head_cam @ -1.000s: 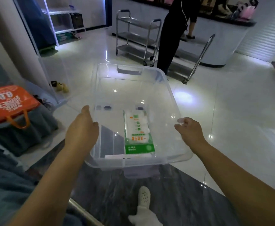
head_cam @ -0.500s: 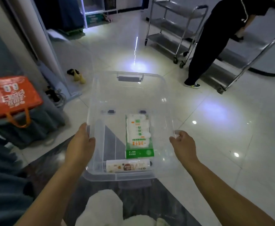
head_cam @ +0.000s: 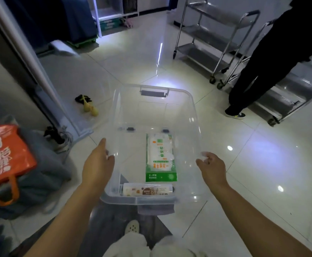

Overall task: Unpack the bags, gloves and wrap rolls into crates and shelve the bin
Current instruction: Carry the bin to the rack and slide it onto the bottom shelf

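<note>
- Up off the floor, the clear plastic bin (head_cam: pixel 192 115) is carried between both hands, held roughly level above the pale tiled floor (head_cam: pixel 262 173).
- The left hand (head_cam: pixel 97 164) presses flat against the bin's left wall, fingers together and pointing forward, the thumb hooked over the rim.
- The right hand (head_cam: pixel 211 166) grips the right rim, fingers curled around the edge with the thumb on the inner side.
- Inside the bin, a green-and-white glove packet (head_cam: pixel 160 157) lies lengthwise on the bottom, between the two hands and touching neither.
- A wrap roll (head_cam: pixel 147 189) lies crosswise against the near wall, just beside the packet's near end.
- An orange bag (head_cam: pixel 5 156) sits on grey fabric at the left.
- A steel trolley (head_cam: pixel 216 34) stands far right, beside a person in black (head_cam: pixel 273 52).
</note>
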